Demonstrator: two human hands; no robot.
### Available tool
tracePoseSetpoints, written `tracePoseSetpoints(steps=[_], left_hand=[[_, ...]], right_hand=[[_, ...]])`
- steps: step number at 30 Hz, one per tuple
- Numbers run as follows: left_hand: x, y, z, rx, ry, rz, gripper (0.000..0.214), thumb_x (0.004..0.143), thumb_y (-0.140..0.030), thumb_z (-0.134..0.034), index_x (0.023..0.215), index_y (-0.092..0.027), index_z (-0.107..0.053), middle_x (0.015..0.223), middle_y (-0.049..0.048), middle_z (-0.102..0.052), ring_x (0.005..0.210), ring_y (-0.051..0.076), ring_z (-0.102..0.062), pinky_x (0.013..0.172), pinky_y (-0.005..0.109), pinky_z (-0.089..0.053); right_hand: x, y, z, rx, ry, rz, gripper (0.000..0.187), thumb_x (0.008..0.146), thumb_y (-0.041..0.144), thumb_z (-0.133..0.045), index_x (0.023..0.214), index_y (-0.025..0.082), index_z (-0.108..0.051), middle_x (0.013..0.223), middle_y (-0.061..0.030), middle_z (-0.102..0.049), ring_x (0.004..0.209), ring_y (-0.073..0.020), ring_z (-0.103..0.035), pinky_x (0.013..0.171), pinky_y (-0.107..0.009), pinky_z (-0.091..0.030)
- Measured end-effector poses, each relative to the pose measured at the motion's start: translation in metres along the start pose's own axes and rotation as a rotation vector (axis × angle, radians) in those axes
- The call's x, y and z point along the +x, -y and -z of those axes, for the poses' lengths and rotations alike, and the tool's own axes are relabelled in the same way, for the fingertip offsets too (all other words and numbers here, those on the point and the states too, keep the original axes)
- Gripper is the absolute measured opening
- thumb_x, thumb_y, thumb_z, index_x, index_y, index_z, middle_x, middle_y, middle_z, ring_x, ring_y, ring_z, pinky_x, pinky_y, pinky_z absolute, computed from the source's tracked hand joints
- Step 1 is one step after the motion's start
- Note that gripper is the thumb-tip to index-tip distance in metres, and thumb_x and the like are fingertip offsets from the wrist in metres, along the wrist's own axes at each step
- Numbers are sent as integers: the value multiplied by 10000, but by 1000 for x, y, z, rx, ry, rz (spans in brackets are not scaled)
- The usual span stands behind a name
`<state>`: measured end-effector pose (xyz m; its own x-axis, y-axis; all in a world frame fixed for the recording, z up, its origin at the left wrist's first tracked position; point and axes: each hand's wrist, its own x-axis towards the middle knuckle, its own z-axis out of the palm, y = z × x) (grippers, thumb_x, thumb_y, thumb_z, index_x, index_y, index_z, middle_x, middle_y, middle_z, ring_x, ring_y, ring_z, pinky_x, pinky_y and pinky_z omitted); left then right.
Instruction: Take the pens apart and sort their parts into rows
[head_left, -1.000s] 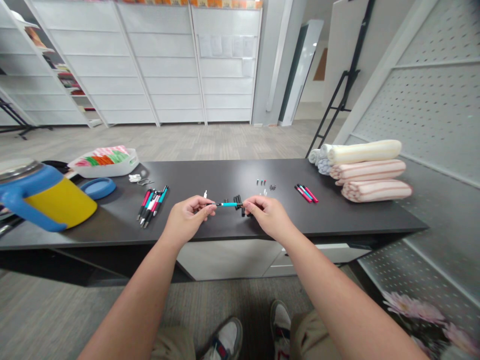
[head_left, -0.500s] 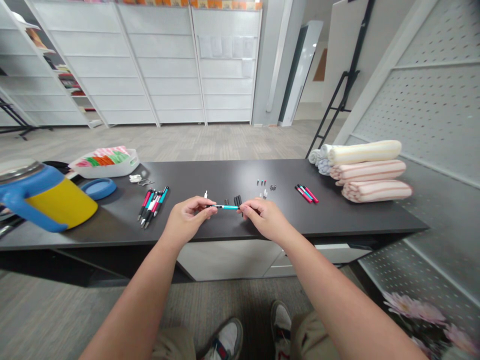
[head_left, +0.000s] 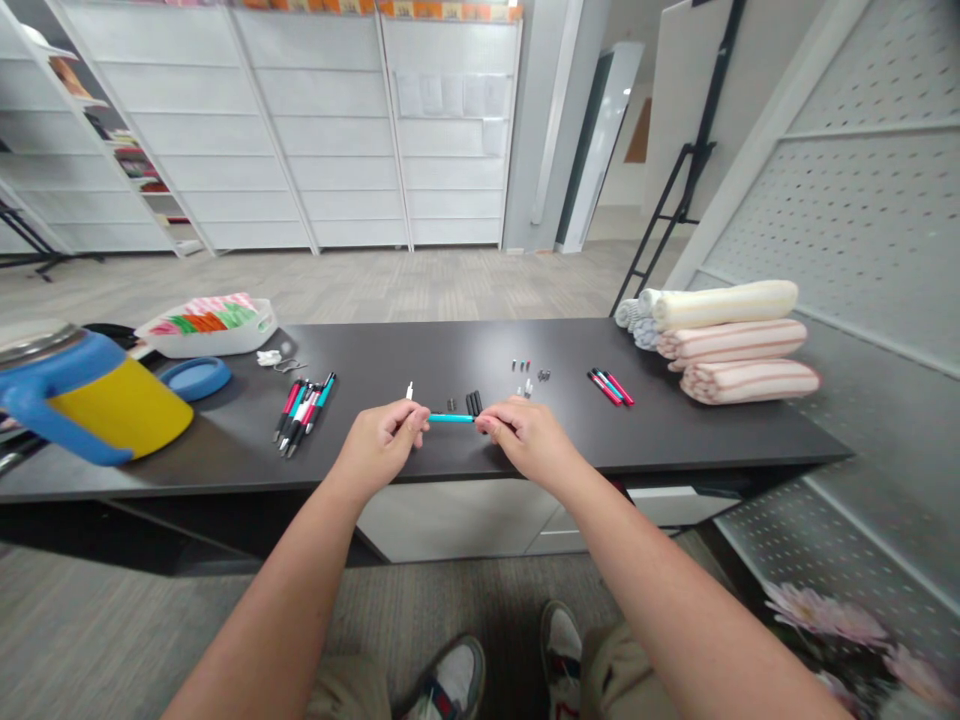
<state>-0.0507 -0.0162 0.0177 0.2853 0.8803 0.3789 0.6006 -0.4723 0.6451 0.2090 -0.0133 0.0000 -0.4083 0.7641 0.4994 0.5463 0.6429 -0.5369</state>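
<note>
Between my two hands a teal pen barrel (head_left: 451, 418) lies level, just above the front part of the dark tabletop. My left hand (head_left: 384, 440) pinches its left end with thumb and fingers. At the other end, my right hand (head_left: 521, 432) is closed on it; a dark tip shows beside those fingers. Just behind the barrel are black pen grips (head_left: 473, 402) and small springs (head_left: 451, 404). A white pen part (head_left: 409, 391) stands out behind my left hand. Small metal parts (head_left: 544, 376) and little coloured plungers (head_left: 521, 365) lie beyond my right hand.
Several assembled pens (head_left: 304, 412) are heaped on the left, near a blue lid (head_left: 196, 378) and a blue-yellow jug (head_left: 105, 400). A white basket (head_left: 259, 325) stands behind them. Red and teal barrels (head_left: 611, 387) and rolled towels (head_left: 739, 345) lie to the right on the table (head_left: 360, 350).
The pen barrel has turned in my hands: its black-and-white printed patch has gone from sight and plain teal shows. My left-hand fingers have curled further around the end.
</note>
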Motion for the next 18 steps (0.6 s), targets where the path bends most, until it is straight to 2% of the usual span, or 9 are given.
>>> tracePoseSetpoints(steps=[4, 8, 11, 15, 18], left_hand=[[0, 0, 1, 5, 7, 13, 468, 1058, -460, -446, 680, -210, -561, 616, -26, -619, 597, 142, -574, 634, 267, -389], [0, 1, -1, 17, -8, 31, 503, 1072, -482, -410, 670, -211, -546, 619, -23, -603, 601, 146, -557, 642, 275, -376], [1, 2, -1, 28, -31, 32, 514, 1077, -491, -397, 671, -213, -547, 627, -21, -603, 607, 150, -552, 648, 279, -370], [0, 2, -1, 29, -23, 38, 517, 1079, -506, -394, 678, -215, -540, 631, -24, -593, 612, 150, -547, 649, 280, -366], [0, 2, -1, 20, -4, 44, 515, 1081, -514, -391, 688, -215, -537, 645, -24, -602, 626, 151, -556, 656, 280, -370]], right_hand=[[0, 1, -1, 11, -11, -5, 218, 1054, 290, -576, 916, 237, -736, 865, -22, -769, 818, -196, -619, 768, -318, -455], [2, 3, -2, 29, -28, -99, 98, 1007, 311, -663, 1001, 239, -729, 869, -19, -737, 806, -189, -614, 729, -306, -443], [3, 4, -1, 58, -50, -126, 132, 1015, 343, -650, 1056, 241, -723, 926, -26, -748, 845, -191, -638, 762, -308, -455], [3, 3, 0, 63, -25, -115, 279, 1083, 324, -503, 919, 235, -710, 834, -16, -737, 833, -185, -656, 772, -305, -450], [2, 3, -1, 78, -33, -132, 201, 1049, 297, -569, 911, 229, -699, 829, -8, -731, 773, -169, -640, 729, -291, -442]])
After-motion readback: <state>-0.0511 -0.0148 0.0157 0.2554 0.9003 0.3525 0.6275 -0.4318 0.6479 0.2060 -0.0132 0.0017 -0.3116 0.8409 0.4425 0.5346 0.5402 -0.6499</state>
